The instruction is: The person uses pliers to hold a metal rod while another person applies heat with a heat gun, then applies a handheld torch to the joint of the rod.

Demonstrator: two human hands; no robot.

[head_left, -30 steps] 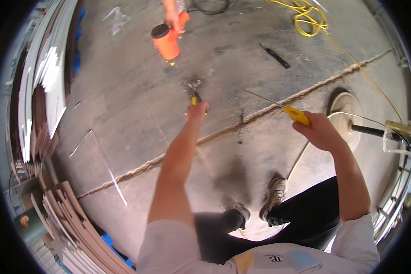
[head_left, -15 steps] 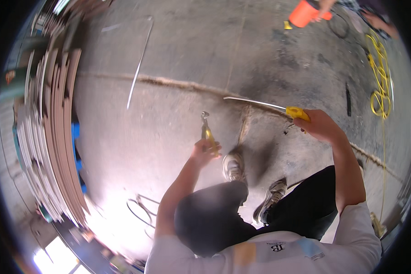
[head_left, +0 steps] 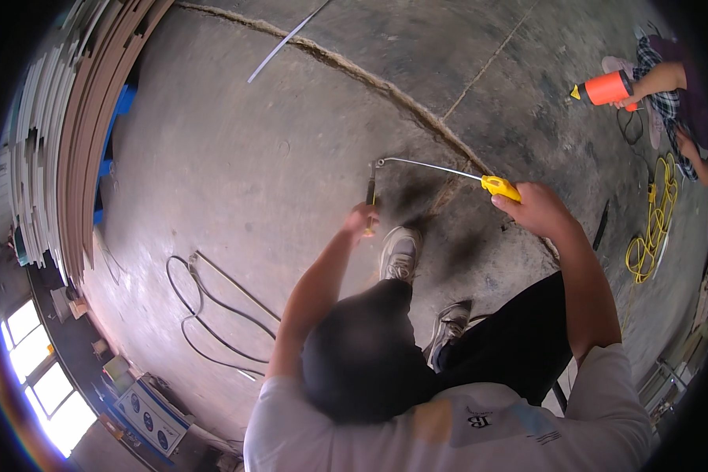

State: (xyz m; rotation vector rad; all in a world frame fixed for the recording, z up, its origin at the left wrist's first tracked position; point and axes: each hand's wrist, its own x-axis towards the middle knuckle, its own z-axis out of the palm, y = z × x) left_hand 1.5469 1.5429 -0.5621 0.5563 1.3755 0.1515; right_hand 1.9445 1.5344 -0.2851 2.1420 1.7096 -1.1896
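My left hand (head_left: 360,220) is wrapped round the handle of a slim ratchet-like tool (head_left: 371,191), which has a dark body, a yellow part and a small round metal head. A yellow air blow gun (head_left: 499,188) with a long, thin metal nozzle sits in my right hand (head_left: 536,208), the fingers closed round its grip. The bent nozzle tip meets or nearly meets the tool's round head, in front of my left shoe (head_left: 401,253); whether they touch I cannot tell.
Long boards (head_left: 94,141) are stacked at the left. A dark hose (head_left: 199,307) loops on the floor at lower left. At right, another person's hand (head_left: 628,101) holds an orange tool (head_left: 603,89), above a coiled yellow cord (head_left: 654,228). A crack (head_left: 354,72) crosses the concrete.
The view has swung round. The left-hand tool, tilted and apart from the nozzle before, now stands with its head at the nozzle tip. Both hands keep their hold.
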